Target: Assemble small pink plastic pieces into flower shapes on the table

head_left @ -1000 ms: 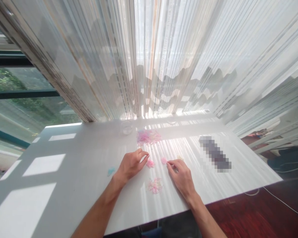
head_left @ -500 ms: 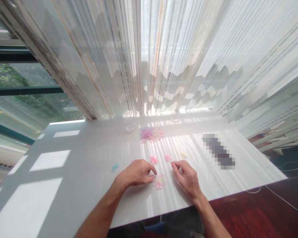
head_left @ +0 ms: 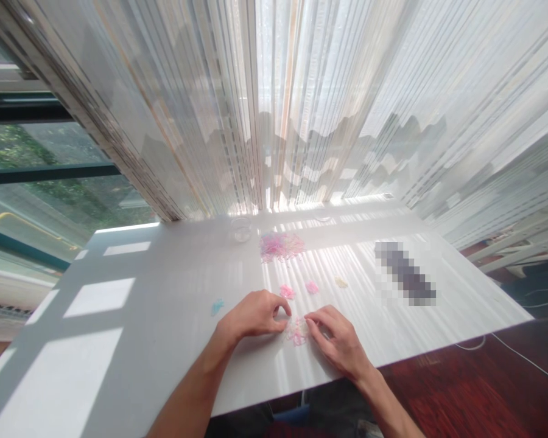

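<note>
A small mixed heap of thin, loop-like rubber bands (head_left: pixel 296 336), pink with pale ones, lies on the white table between my hands. My left hand (head_left: pixel 258 313) rests at its left edge, forefinger and thumb curved with a gap between the tips. From the right, my right hand (head_left: pixel 335 337) reaches the heap's edge, its forefinger and thumb slightly apart; I see no band in them. Just beyond are a bright pink cluster (head_left: pixel 287 292), a paler pink cluster (head_left: pixel 312 286) and a yellowish cluster (head_left: pixel 341 282). A teal cluster (head_left: pixel 217 306) sits left of my left hand.
Farther back a large spread of mixed bands (head_left: pixel 282 246) lies beside a clear round dish (head_left: pixel 241 230). Another clear round item (head_left: pixel 322 216) is near the curtain (head_left: pixel 278 121). A blurred dark oblong (head_left: pixel 406 274) lies at the right of the white table (head_left: pixel 164 286).
My right hand has moved left and down from beside the paler pink cluster to the mixed heap, its pinched fingertips now slightly apart. My left hand stays at the heap.
</note>
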Demonstrator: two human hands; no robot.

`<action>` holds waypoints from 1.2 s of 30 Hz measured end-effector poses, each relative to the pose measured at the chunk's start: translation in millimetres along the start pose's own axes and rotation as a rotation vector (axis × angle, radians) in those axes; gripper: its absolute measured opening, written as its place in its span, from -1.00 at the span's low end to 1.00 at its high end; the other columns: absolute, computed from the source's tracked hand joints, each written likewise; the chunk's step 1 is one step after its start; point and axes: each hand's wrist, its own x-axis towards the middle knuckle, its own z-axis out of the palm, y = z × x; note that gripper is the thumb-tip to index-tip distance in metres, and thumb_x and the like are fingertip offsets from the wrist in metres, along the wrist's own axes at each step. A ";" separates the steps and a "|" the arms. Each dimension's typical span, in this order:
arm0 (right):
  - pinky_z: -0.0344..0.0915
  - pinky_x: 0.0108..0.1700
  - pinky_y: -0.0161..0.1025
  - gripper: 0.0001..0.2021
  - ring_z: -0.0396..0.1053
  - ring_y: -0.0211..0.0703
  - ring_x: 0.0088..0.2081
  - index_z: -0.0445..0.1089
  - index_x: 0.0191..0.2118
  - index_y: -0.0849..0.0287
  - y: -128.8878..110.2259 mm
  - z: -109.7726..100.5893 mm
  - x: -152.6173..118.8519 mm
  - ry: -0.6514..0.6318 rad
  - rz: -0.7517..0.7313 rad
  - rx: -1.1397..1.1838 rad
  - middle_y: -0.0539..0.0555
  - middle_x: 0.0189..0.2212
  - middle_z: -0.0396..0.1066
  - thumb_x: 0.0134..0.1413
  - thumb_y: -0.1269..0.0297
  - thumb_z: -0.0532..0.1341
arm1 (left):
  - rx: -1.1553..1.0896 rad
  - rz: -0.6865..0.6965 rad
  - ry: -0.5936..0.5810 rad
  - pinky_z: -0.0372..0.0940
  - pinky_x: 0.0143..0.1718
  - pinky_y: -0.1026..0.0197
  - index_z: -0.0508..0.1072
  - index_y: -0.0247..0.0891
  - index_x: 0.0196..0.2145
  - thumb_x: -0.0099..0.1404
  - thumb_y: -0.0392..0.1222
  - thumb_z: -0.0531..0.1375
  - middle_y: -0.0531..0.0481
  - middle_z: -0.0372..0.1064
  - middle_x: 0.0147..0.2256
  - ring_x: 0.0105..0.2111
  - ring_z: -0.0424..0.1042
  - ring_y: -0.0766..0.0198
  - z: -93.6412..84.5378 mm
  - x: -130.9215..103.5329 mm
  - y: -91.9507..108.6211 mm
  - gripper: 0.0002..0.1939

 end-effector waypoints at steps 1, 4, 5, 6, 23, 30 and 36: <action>0.34 -0.26 -0.22 -0.86 0.40 -0.15 -0.33 0.46 -0.21 0.11 -0.3 0.3 0.2 -0.011 0.001 -0.007 0.05 -0.39 0.40 0.32 0.36 0.14 | 0.003 -0.002 0.000 0.09 -0.46 0.32 0.63 -0.09 -0.26 0.12 -0.18 0.24 0.12 0.39 -0.52 -0.55 0.27 0.35 0.2 0.1 0.3 -0.77; 0.34 -0.26 -0.21 -0.85 0.40 -0.14 -0.33 0.46 -0.22 0.12 -1.6 1.6 0.0 -0.007 0.006 -0.016 0.06 -0.39 0.39 0.33 0.36 0.13 | 0.013 0.001 -0.001 0.10 -0.45 0.32 0.64 -0.10 -0.28 0.15 -0.18 0.22 0.10 0.41 -0.51 -0.54 0.29 0.34 0.6 0.3 0.4 -0.79; 0.34 -0.26 -0.21 -0.85 0.39 -0.14 -0.33 0.46 -0.22 0.12 -2.0 2.0 0.0 0.000 0.007 -0.017 0.06 -0.39 0.40 0.33 0.35 0.13 | 0.016 0.005 0.000 0.10 -0.46 0.32 0.64 -0.11 -0.28 0.15 -0.17 0.22 0.09 0.42 -0.51 -0.54 0.30 0.34 0.8 0.4 0.2 -0.79; 0.34 -0.26 -0.21 -0.84 0.39 -0.14 -0.33 0.46 -0.23 0.13 -2.3 2.2 0.2 0.005 0.007 -0.019 0.06 -0.39 0.40 0.33 0.35 0.13 | 0.017 0.011 0.003 0.10 -0.46 0.33 0.64 -0.12 -0.28 0.16 -0.17 0.21 0.09 0.42 -0.51 -0.54 0.30 0.34 1.1 0.5 -0.1 -0.79; 0.38 -0.24 -0.19 -0.85 0.43 -0.12 -0.30 0.48 -0.14 0.12 -3.1 1.3 1.1 0.000 0.000 -0.004 0.07 -0.36 0.42 0.30 0.35 0.16 | -0.115 0.035 -0.018 0.01 -0.52 0.34 0.61 -0.23 -0.34 0.18 -0.14 0.23 0.17 0.09 -0.62 -0.58 0.10 0.39 -1.0 2.4 -2.1 -0.83; 0.42 -0.21 -0.19 -0.84 0.45 -0.13 -0.28 0.49 -0.09 0.10 0.9 4.3 -1.4 -0.016 -0.024 0.005 0.09 -0.33 0.45 0.30 0.33 0.19 | -0.152 0.057 -0.011 0.00 -0.51 0.34 0.60 -0.22 -0.33 0.21 -0.09 0.25 0.18 0.05 -0.61 -0.57 0.06 0.40 -0.9 2.1 0.8 -0.81; 0.42 -0.24 -0.22 -0.85 0.45 -0.14 -0.30 0.49 -0.18 0.11 -1.3 2.5 1.1 -0.007 -0.054 0.011 0.08 -0.35 0.47 0.31 0.35 0.16 | -0.133 0.057 -0.013 0.00 -0.52 0.35 0.61 -0.22 -0.32 0.21 -0.13 0.25 0.18 0.05 -0.61 -0.57 0.07 0.41 -0.5 2.7 2.7 -0.84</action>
